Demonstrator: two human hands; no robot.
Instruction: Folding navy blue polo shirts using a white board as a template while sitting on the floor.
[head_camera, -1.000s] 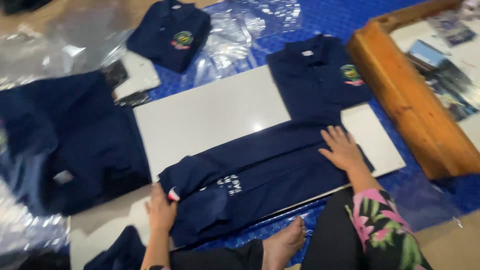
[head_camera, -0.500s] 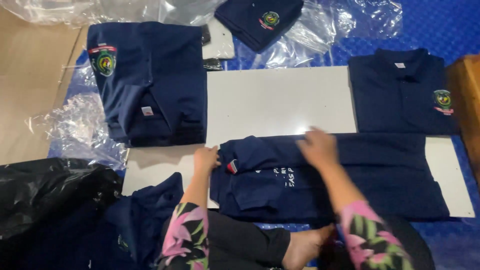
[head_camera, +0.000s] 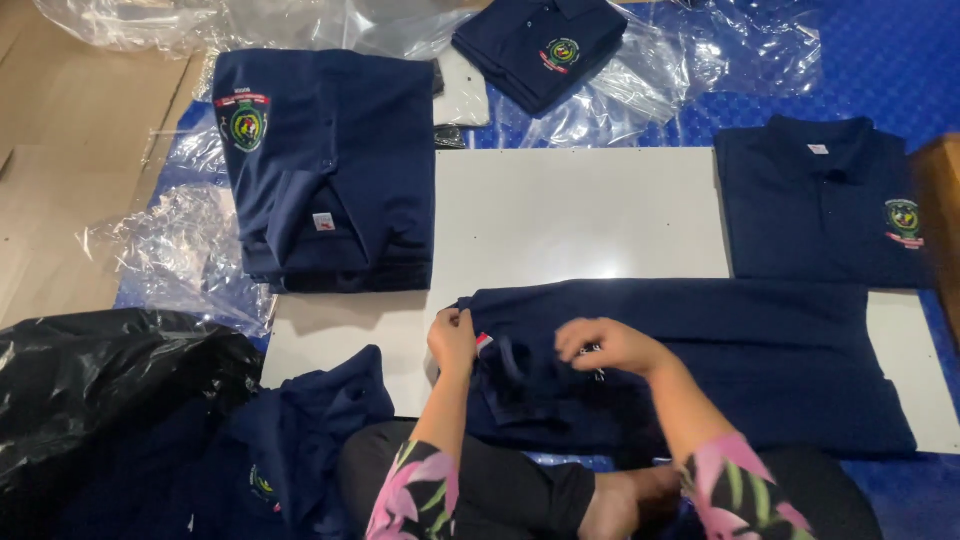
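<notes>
Navy shirt (head_camera: 690, 360) under both hands' grip

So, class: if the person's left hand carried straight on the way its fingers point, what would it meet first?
The left hand points up the picture, so it would probably cross bare white board first; the stack of folded navy shirts lies just to its left.

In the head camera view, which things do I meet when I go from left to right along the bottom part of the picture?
Black plastic bag → crumpled navy shirt → left hand → right hand → the long navy shirt being folded on the white board.
</notes>
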